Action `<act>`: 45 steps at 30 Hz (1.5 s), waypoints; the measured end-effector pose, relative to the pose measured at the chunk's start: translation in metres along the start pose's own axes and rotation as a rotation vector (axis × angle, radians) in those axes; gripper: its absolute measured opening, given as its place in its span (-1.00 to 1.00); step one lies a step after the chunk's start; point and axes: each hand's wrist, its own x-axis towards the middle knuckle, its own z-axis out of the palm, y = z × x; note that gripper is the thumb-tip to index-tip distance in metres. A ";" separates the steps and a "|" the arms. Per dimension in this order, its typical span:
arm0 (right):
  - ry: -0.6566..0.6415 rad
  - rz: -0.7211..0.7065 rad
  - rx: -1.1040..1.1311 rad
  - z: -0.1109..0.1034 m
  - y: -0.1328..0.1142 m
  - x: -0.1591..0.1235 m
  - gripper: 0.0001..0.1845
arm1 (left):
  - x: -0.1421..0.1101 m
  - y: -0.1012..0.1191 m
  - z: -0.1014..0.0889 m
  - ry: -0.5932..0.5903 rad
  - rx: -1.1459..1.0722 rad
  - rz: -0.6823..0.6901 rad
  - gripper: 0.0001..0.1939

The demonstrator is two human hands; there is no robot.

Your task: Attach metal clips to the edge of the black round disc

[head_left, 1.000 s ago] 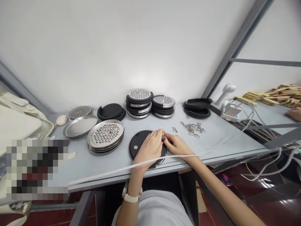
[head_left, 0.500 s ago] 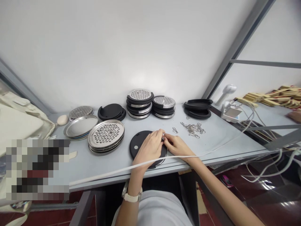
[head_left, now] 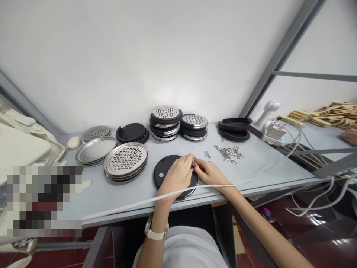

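A round black disc (head_left: pixel 161 182) with a shiny metal rim showing at its right side lies flat near the table's front edge. Across its top rests my left hand (head_left: pixel 177 174), fingers together and bent over the far right edge, gripping it. My right hand (head_left: pixel 208 172) is closed in a pinch at that same edge, its fingertips meeting those of the left. A tiny glint of metal shows between the fingertips, but what it is stays hidden. Just beyond, a single metal clip (head_left: pixel 207 154) and a pile of similar clips (head_left: pixel 229 153) lie on the table.
Round metal grater plates (head_left: pixel 126 159) are stacked at left, beside plain metal discs (head_left: pixel 96 149). Assembled graters (head_left: pixel 166 123) and black holders (head_left: pixel 234 128) stand along the wall. A white cable (head_left: pixel 134 203) crosses in front of my wrists. A co-worker's hand (head_left: pixel 350 137) shows far right.
My hands and the disc stay almost still. At far right, the co-worker's hand has shifted slightly.
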 end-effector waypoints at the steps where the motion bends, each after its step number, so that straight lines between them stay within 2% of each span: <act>1: 0.000 -0.002 0.002 0.000 0.000 0.000 -0.74 | 0.000 0.000 0.000 -0.001 0.002 0.000 -0.75; 28: -0.002 -0.004 -0.001 -0.001 -0.001 0.000 -0.71 | 0.000 -0.001 0.001 -0.004 -0.040 -0.003 -0.79; 45: -0.021 0.004 -0.090 0.001 0.000 -0.003 -0.66 | 0.000 -0.001 0.000 -0.006 -0.070 -0.011 -0.75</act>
